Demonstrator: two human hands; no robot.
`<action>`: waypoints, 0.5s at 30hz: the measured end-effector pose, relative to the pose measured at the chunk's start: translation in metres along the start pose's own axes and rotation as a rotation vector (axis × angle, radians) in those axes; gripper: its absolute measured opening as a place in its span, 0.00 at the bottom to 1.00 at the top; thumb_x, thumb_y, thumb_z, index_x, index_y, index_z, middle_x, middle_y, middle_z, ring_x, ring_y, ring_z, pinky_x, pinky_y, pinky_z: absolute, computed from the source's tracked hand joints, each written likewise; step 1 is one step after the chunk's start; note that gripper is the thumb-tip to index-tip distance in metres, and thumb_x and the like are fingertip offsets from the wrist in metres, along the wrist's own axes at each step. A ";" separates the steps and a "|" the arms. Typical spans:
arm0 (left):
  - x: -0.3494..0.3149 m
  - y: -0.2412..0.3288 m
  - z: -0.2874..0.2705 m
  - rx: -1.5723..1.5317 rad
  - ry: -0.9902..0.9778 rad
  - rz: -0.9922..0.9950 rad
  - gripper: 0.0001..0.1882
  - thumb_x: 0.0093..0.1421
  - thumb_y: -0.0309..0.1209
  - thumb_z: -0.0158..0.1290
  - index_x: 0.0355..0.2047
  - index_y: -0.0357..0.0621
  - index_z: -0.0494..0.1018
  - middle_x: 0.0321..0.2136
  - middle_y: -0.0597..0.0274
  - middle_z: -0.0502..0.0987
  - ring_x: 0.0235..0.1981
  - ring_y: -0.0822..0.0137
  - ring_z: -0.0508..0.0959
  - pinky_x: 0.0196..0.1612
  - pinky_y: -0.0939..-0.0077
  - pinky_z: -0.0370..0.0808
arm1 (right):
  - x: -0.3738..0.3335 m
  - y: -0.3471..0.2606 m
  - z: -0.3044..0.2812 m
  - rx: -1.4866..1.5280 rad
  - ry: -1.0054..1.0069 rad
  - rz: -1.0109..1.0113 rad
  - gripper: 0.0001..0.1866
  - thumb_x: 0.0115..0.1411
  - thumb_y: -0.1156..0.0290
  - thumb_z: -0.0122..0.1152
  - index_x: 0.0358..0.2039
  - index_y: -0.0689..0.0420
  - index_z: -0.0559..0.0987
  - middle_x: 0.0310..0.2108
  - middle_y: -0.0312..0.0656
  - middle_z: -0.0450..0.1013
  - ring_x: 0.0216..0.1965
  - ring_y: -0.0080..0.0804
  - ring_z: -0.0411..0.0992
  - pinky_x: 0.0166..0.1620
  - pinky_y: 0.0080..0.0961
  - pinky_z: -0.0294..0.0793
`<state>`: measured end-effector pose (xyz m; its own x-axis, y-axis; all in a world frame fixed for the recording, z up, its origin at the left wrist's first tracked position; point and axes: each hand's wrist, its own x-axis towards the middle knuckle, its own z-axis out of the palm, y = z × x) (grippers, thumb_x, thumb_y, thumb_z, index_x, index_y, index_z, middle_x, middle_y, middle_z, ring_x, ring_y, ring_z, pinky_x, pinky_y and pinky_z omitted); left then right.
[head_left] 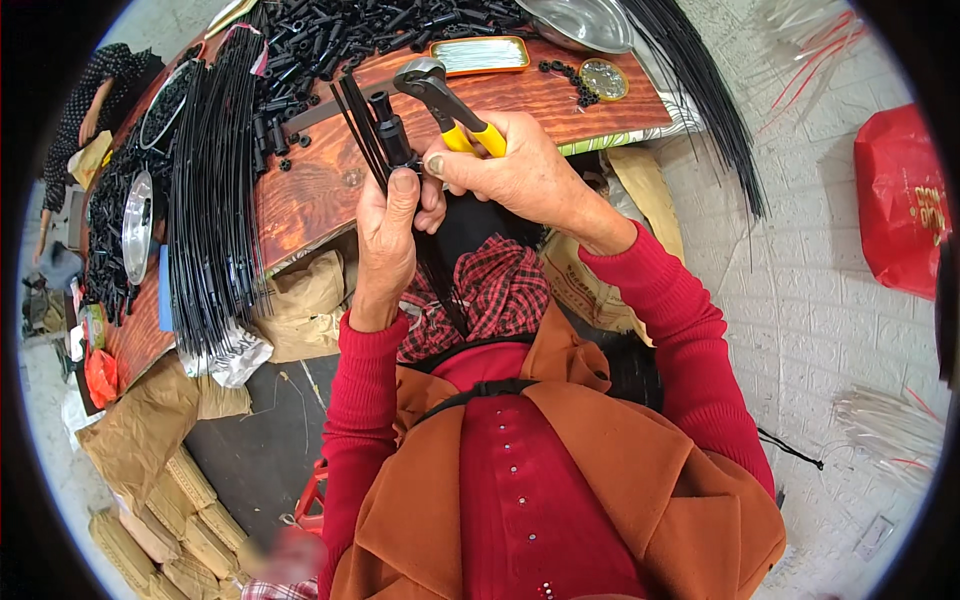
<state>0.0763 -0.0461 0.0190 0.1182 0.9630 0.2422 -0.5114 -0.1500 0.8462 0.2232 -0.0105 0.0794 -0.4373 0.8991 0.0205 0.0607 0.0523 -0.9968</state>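
Note:
Over the front edge of the wooden table, my left hand [385, 240] is closed around several thin black rods [362, 130] and a black tubular plastic fitting [390, 128], which stands upright above my thumb. The rods run on below the hand toward my lap. My right hand [530, 175] grips a pair of pliers [432, 88] by their yellow handles, the dark jaws pointing up and left, above the fitting's right side. Thumb and fingertips of the right hand meet the left hand's fingers just beside the fitting. Whether they pinch a small part there is hidden.
Loose black plastic fittings [340, 35] heap at the table's back. A long bundle of black rods [212, 190] hangs off the left side, another bundle [695, 90] off the right. Beyond my hands are a tray of thin silver pins [480, 55], a metal bowl [610, 35] and a small dish [604, 78].

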 end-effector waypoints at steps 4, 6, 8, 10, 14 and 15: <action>0.003 -0.003 -0.002 0.006 -0.001 -0.011 0.14 0.62 0.41 0.42 0.36 0.42 0.61 0.20 0.67 0.64 0.17 0.81 0.60 0.19 0.88 0.59 | 0.003 0.003 -0.003 -0.040 -0.012 -0.007 0.09 0.52 0.66 0.57 0.23 0.59 0.74 0.16 0.29 0.66 0.17 0.13 0.61 0.20 0.12 0.59; 0.003 -0.003 -0.003 0.013 0.009 -0.014 0.14 0.62 0.41 0.42 0.37 0.41 0.61 0.20 0.67 0.64 0.17 0.81 0.60 0.19 0.88 0.59 | 0.001 -0.003 0.000 0.049 -0.033 -0.002 0.08 0.52 0.67 0.57 0.23 0.59 0.74 0.17 0.29 0.66 0.17 0.13 0.61 0.20 0.11 0.59; 0.004 -0.003 -0.004 0.018 0.017 -0.018 0.15 0.62 0.40 0.42 0.37 0.41 0.61 0.20 0.67 0.64 0.17 0.81 0.60 0.19 0.88 0.59 | 0.000 -0.006 0.002 0.067 -0.018 -0.013 0.08 0.52 0.68 0.58 0.23 0.59 0.74 0.17 0.29 0.66 0.18 0.14 0.62 0.21 0.13 0.60; 0.005 -0.002 -0.003 0.016 0.026 -0.040 0.15 0.62 0.40 0.42 0.39 0.40 0.62 0.20 0.68 0.64 0.17 0.81 0.60 0.19 0.88 0.58 | 0.002 -0.001 0.004 0.084 -0.004 -0.025 0.08 0.52 0.68 0.58 0.23 0.60 0.74 0.17 0.30 0.67 0.18 0.15 0.63 0.21 0.14 0.62; 0.007 -0.001 -0.002 0.018 0.035 -0.016 0.15 0.62 0.40 0.43 0.40 0.40 0.62 0.20 0.68 0.63 0.17 0.80 0.60 0.19 0.87 0.58 | 0.009 0.016 0.005 -0.392 0.164 -0.341 0.08 0.51 0.70 0.59 0.23 0.62 0.73 0.16 0.37 0.68 0.17 0.22 0.65 0.22 0.21 0.64; 0.006 -0.003 -0.006 0.016 0.033 -0.011 0.15 0.62 0.40 0.43 0.41 0.40 0.62 0.20 0.68 0.63 0.17 0.80 0.60 0.19 0.87 0.58 | 0.009 0.016 0.005 -0.547 0.189 -0.396 0.08 0.50 0.71 0.59 0.23 0.62 0.72 0.16 0.40 0.69 0.16 0.25 0.66 0.21 0.23 0.65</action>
<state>0.0733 -0.0383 0.0153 0.0954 0.9715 0.2170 -0.4966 -0.1425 0.8562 0.2154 -0.0036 0.0633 -0.3596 0.8248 0.4363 0.3937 0.5581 -0.7305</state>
